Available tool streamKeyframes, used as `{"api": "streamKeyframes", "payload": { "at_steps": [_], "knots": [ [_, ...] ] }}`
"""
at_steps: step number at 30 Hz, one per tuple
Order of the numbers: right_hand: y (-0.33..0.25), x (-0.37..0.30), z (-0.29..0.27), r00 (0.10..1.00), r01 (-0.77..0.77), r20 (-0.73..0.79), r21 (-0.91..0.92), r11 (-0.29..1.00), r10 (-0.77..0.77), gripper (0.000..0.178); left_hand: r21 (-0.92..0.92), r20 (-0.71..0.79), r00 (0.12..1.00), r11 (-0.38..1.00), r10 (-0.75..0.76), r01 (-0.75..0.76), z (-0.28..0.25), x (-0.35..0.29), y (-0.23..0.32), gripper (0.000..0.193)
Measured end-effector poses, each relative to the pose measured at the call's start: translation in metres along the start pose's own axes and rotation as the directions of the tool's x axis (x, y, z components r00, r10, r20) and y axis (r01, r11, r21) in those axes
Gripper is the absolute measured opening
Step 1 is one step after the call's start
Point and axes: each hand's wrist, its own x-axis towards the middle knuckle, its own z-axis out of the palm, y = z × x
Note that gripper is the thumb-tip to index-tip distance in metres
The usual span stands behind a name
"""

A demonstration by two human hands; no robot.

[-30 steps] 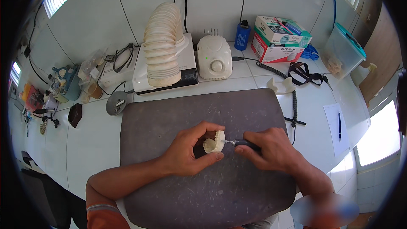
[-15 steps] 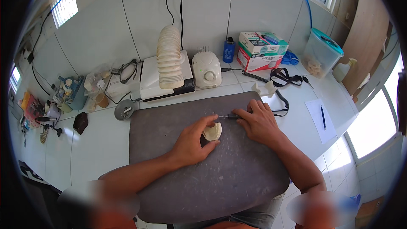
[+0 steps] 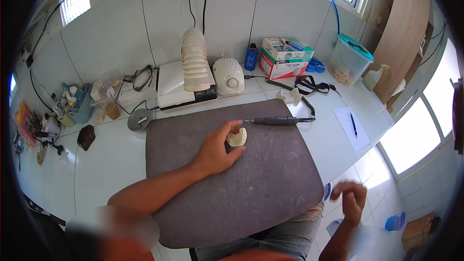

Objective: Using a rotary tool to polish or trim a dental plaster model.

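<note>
My left hand [image 3: 220, 145] rests on the brown mat [image 3: 232, 183], its thumb and fingers closed around a cream dental cast [image 3: 237, 137] with a row of teeth. Just beyond the cast lies a black dental handpiece [image 3: 275, 121], its metal tip pointing left toward my left fingers. No hand touches the handpiece. My right hand [image 3: 352, 199] is off the mat at the lower right, above the floor beside my leg. Its fingers are loosely bent and apart, with nothing visible in them.
Behind the mat stand a white machine with a ribbed hose [image 3: 195, 60] and a white control unit [image 3: 229, 77]. Stacked boxes [image 3: 286, 59] and a clear tub [image 3: 350, 60] are at the back right. A pen lies on paper [image 3: 352, 128]. A metal dish [image 3: 139, 121] sits left.
My right hand has let go of the handpiece and moved down and right, off the mat. The handpiece now lies on the mat. My left hand still holds the dental cast.
</note>
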Motion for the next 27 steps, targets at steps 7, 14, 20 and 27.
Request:
{"api": "streamKeyframes", "payload": {
  "at_steps": [7, 14, 20, 27],
  "knots": [
    [0.160, -0.127, -0.089, 0.718, -0.640, -0.518, -0.228, 0.733, 0.466, 0.028, -0.012, -0.015, 1.000, 1.000, 0.018, -0.019, 0.003, 0.000, -0.002, 0.069],
    [0.344, -0.146, -0.134, 0.382, -0.924, -0.718, -0.288, 0.251, 0.582, 0.049, 0.004, -0.013, 1.000, 1.000, 0.025, -0.025, 0.001, -0.001, -0.001, 0.069],
    [0.356, -0.145, -0.146, 0.024, -0.941, -0.827, 0.172, 0.293, 0.562, 0.047, -0.003, -0.014, 1.000, 1.000, 0.023, -0.023, 0.003, 0.000, -0.003, 0.069],
    [0.365, -0.138, -0.133, -0.002, -0.966, -0.891, 0.119, 0.229, 0.454, 0.044, -0.013, -0.013, 1.000, 1.000, 0.027, -0.027, 0.003, 0.002, -0.004, 0.068]
  ]
}}
